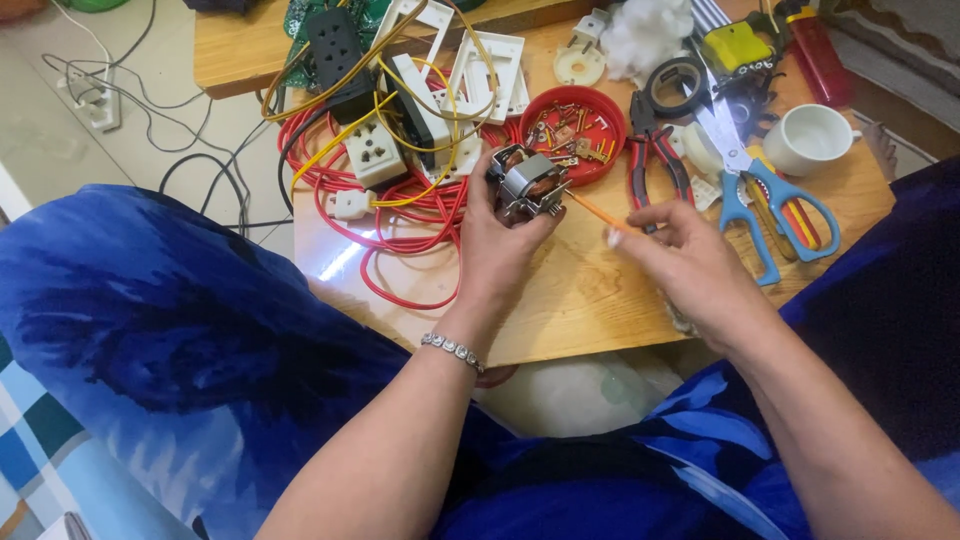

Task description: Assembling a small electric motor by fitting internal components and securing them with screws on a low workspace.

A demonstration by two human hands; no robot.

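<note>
Between both hands above the counter point(590, 290): left hand point(495, 245) gripping small motor point(528, 185), right hand point(690, 265) pinching orange wire point(597, 210), not yet joined.

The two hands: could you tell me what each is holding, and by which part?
The left hand grips a small electric motor around its body; the right hand pinches a thin orange stick at its near end.

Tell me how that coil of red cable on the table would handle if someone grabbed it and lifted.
The red cable lies in loose, uneven loops, so it would probably sag and spill apart rather than lift as one bundle. Yellow wires and white socket blocks lie across it, so they may well drag along. It looks flexible, not fragile.
</note>
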